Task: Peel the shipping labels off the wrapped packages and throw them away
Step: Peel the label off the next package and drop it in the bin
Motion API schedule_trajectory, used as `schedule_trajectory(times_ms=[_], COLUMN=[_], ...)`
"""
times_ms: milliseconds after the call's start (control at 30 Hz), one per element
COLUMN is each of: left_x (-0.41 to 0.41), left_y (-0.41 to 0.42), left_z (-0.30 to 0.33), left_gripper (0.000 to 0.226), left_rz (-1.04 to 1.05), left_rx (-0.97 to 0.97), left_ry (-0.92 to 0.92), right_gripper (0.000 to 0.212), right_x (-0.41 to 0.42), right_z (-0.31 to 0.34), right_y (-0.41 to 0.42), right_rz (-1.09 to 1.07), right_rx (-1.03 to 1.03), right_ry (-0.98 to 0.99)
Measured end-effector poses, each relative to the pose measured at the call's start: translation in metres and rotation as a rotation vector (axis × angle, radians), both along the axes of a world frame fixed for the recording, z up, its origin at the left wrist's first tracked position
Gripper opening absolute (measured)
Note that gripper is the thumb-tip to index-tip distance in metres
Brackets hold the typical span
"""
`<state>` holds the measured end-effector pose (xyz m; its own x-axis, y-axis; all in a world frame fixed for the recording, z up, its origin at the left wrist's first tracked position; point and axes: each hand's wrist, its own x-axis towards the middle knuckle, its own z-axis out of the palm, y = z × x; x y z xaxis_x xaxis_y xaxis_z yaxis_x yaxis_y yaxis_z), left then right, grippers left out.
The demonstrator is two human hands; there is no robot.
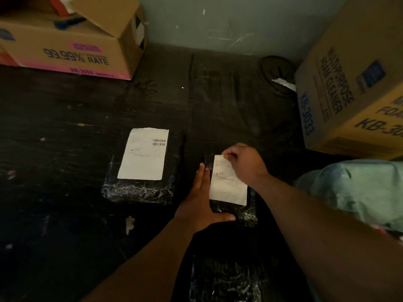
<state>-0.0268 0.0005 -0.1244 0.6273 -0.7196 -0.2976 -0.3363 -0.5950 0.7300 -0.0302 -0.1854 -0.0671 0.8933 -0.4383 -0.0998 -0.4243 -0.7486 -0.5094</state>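
Head view, and it is dim: a person's two bare arms reach in from six o'clock over a dark floor [65,118]. The left hand [201,201] lies flat and open along the nine o'clock edge of a small black-wrapped package [246,211], fingers stretched toward twelve, thumb hooked under the near edge, steadying it. The right hand [242,162] is closed in a pinch on the twelve o'clock corner of the white shipping label [226,184] on that package; whether the corner has lifted off the wrap I cannot tell. The small label carries faint print that is too blurred to read.

At nine o'clock of the held package, apart from it, a larger black-wrapped package [139,190] lies flat on the floor, with its own white label [142,155] lying flat on top, a barcode near its upper right corner. At six o'clock, between the forearms, more crinkled black wrap [224,280] shows, part cut off by the frame edge.

At eleven o'clock stands an open cardboard box [72,51] printed "99.99% RATE". At two o'clock a tilted carton [340,94] reads "MULTIPURPOSE FOAM CLEANER". Just beside that carton, against the scuffed pale wall [229,25], is a dark round thing [277,75] with a white scrap on it. At four o'clock, pale green cloth [359,188] sits under the right forearm
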Motion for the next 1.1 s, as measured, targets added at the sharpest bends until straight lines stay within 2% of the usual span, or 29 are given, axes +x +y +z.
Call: schedule_trajectory(times_ms=[167,267,333,533,800,1100], left_x=[-0.001,-0.001,0.000,0.001,0.001,-0.005], left_y=[0.001,0.000,0.000,0.001,0.001,0.000], left_z=[0.000,0.002,0.002,0.001,-0.002,-0.001], left_gripper=[0.150,0.150,0.151,0.153,0.148,0.147], left_rz=[-0.008,-0.009,-0.022,-0.034,-0.033,0.025], left_rx=[-0.004,-0.009,-0.011,-0.013,-0.050,-0.068], left_ry=[-0.014,-0.026,-0.026,-0.002,-0.003,-0.009], right_gripper=[0.020,0.035,0.046,0.019,0.019,0.016], right_x=[-0.016,-0.018,-0.015,-0.012,-0.031,-0.052], right_z=[0.002,0.006,0.006,0.014,0.037,0.060], right_y=[0.002,0.001,-0.001,-0.001,-0.002,0.020], right_rz=[0.013,0.002,-0.015,0.018,0.177,0.235], right_rx=[0.015,0.024,-0.045,-0.175,-0.138,-0.121], right_ry=[-0.117,-0.036,0.057,0.160,0.134,0.121])
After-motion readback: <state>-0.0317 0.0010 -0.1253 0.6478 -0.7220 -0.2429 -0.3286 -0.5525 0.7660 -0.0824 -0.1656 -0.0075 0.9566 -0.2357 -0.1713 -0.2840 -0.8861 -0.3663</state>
